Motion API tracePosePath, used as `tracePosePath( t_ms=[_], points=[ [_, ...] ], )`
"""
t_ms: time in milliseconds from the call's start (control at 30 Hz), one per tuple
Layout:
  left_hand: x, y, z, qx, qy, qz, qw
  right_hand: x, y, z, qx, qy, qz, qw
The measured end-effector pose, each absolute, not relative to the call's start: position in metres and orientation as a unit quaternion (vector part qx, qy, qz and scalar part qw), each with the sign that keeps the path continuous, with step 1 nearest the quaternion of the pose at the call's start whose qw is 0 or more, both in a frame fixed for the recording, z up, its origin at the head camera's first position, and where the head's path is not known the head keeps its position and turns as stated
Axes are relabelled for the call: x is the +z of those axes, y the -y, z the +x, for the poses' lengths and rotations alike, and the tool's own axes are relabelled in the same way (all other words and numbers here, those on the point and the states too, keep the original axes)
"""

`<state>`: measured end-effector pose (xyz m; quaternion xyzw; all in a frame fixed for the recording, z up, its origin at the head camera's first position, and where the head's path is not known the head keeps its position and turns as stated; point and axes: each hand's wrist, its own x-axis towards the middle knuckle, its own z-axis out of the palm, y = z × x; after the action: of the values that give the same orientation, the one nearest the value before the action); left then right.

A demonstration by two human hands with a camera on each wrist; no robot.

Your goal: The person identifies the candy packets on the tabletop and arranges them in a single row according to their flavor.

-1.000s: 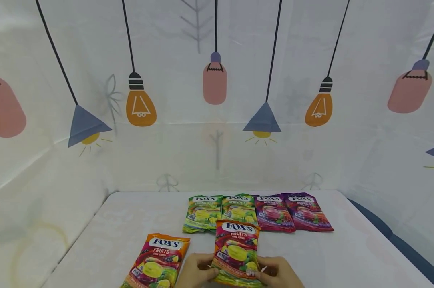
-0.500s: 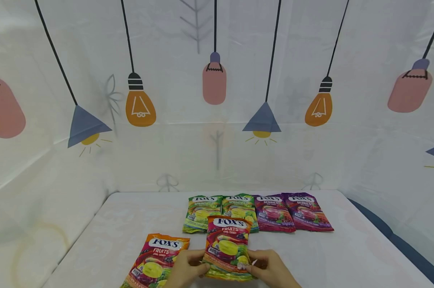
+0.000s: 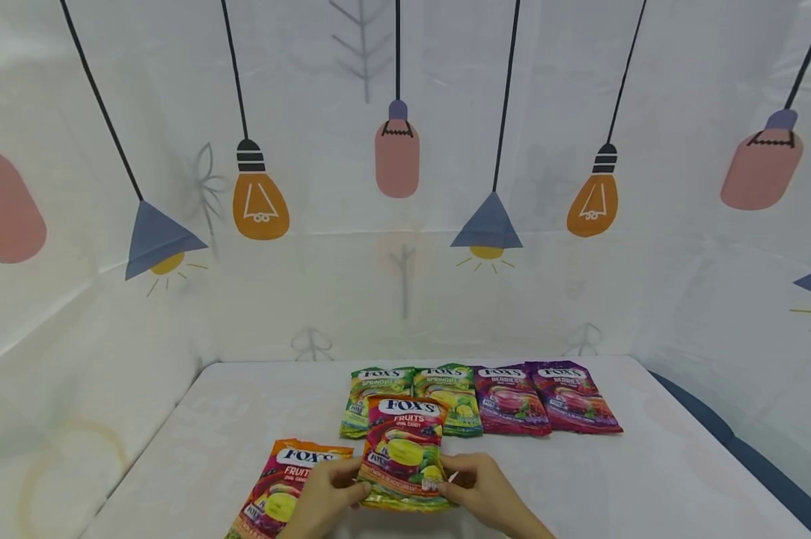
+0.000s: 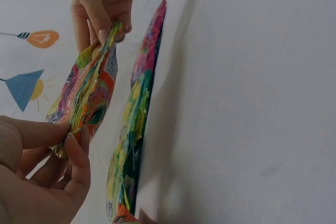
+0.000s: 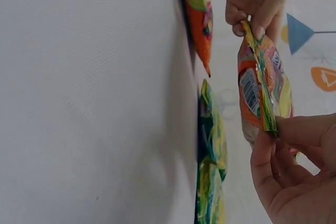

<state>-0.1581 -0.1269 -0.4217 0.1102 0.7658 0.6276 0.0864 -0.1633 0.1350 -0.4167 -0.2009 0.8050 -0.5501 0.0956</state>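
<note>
An orange-topped bag of Fox's Fruits candy (image 3: 404,453) is held up by both hands, its printed front towards the head camera. My left hand (image 3: 325,495) pinches its lower left corner between thumb and fingers. At the lower right corner, my right hand (image 3: 479,490) pinches the bag the same way. The wrist views show the bag off the table, with the left hand's thumb and fingers (image 4: 79,150) on its crimped bottom seam. A second Fruits candy bag (image 3: 271,498) lies on the table at the left, partly covered by my left hand.
Along the back of the white table (image 3: 257,397) lie two green Spring Tea bags (image 3: 372,393), the held bag overlapping them in view. Two purple Berries bags (image 3: 574,397) lie to their right. A printed white curtain (image 3: 405,299) stands behind the table.
Both hands have carried the held Fruits bag leftwards and slightly up in the head view. My left hand now covers more of the bag lying at the left.
</note>
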Motion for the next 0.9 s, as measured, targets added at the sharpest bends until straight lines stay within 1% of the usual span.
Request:
tracePosePath(
  t_ms=[233,467,633,800,900],
  points=[
    [-0.416,0.133,-0.162,0.621,-0.776,0.078,0.077,-0.414,-0.124,-0.172,-0.546,-0.809,-0.199,0.086],
    [-0.412,0.14,-0.167,0.614,-0.781,0.099,0.053,-0.409,-0.115,-0.178,-0.541,-0.812,-0.203,0.078],
    [-0.41,0.143,-0.17,0.605,-0.791,0.085,0.041,-0.407,-0.109,-0.183,-0.544,-0.809,-0.208,0.08],
    [-0.409,0.151,-0.173,0.605,-0.792,0.084,0.029,-0.406,-0.099,-0.19,-0.543,-0.807,-0.224,0.07],
    [-0.407,0.157,-0.175,0.598,-0.799,0.066,0.022,-0.407,-0.091,-0.195,-0.544,-0.805,-0.227,0.065]
  ],
)
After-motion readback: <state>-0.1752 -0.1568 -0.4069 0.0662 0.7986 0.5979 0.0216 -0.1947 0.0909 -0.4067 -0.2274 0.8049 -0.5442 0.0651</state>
